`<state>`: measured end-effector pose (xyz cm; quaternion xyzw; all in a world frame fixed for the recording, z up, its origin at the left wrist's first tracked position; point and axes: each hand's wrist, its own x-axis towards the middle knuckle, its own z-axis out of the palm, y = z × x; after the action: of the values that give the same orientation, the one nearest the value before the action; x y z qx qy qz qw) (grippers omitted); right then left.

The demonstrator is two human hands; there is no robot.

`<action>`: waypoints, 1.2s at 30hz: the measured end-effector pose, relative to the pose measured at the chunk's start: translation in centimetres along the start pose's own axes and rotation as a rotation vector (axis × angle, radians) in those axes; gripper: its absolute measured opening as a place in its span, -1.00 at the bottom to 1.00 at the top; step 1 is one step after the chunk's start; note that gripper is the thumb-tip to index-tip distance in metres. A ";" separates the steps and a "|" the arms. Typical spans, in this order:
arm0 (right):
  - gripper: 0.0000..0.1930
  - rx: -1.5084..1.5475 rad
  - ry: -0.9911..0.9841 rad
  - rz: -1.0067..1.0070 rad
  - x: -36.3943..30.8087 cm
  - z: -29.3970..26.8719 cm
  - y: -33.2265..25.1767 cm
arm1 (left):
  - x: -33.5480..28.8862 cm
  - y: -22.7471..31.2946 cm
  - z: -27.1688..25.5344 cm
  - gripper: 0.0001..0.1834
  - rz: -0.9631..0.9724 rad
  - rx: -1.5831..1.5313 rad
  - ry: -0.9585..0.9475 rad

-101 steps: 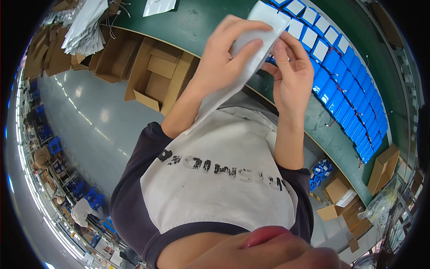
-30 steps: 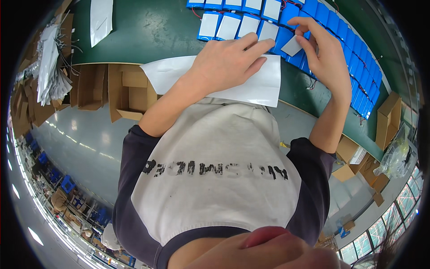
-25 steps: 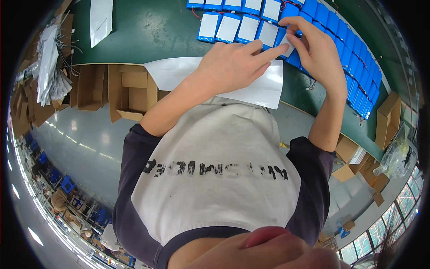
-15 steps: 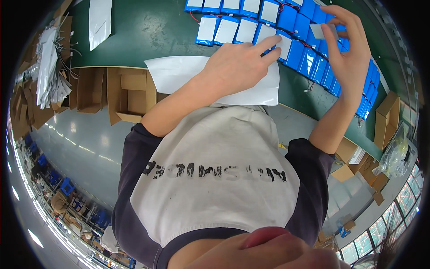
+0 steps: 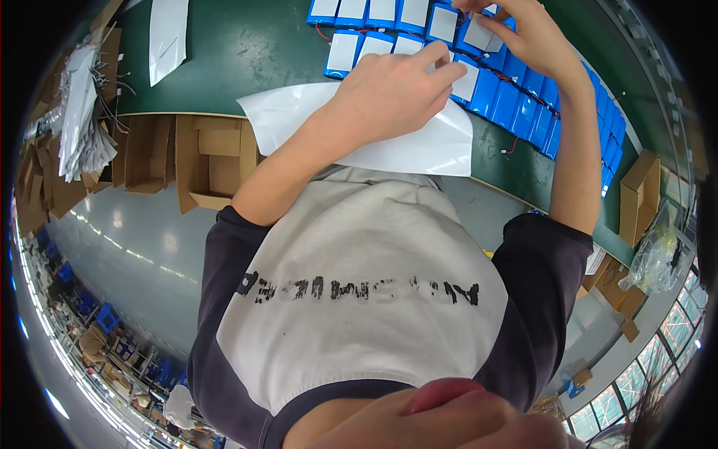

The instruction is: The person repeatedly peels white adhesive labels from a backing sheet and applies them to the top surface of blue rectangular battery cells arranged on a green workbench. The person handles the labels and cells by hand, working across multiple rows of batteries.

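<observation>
Rows of blue shrink-wrapped battery packs point(image 5: 493, 97) lie on the green table, several topped with a white rectangular pad point(image 5: 344, 51). My right hand point(image 5: 535, 41) is over the far row, thumb and fingers closed on a pale rectangular pad point(image 5: 479, 34) lowered onto a blue pack. My left hand point(image 5: 396, 93) hovers over the near row with its fingers bent and apart, its fingertips beside a white-topped pack point(image 5: 465, 81); contact is unclear. Beneath the left hand and forearm is a large white sheet point(image 5: 434, 150), curling over the table's near edge.
Another white sheet point(image 5: 167, 37) lies at the table's far left. Open cardboard boxes point(image 5: 217, 161) stand below the near edge, with one more carton point(image 5: 639, 191) at the right beside clear plastic bags point(image 5: 654, 254). Bundled wires point(image 5: 78, 112) hang at left. Thin red leads run between the packs.
My right hand has moved left and away from me, bringing the pale pad down onto a pack. My left hand has shifted slightly left, its fingers drawn closer together.
</observation>
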<state>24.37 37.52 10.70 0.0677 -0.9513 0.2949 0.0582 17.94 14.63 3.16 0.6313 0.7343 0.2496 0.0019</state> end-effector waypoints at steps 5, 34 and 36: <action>-0.72 0.043 0.046 0.115 0.2 0.4 0.8 | 2.5 -0.8 0.1 -0.69 0.028 0.034 0.103; -0.67 0.012 0.189 0.080 -1.4 2.1 0.6 | 5.7 -0.7 -1.3 -0.58 -0.060 -0.003 -0.196; -0.65 0.017 0.212 0.057 -1.3 2.4 0.9 | 5.9 -1.5 -0.2 -0.56 -0.034 0.021 -0.191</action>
<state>25.30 37.05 8.03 0.0096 -0.9388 0.3101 0.1493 15.25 19.92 4.61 0.6395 0.7440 0.1806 0.0698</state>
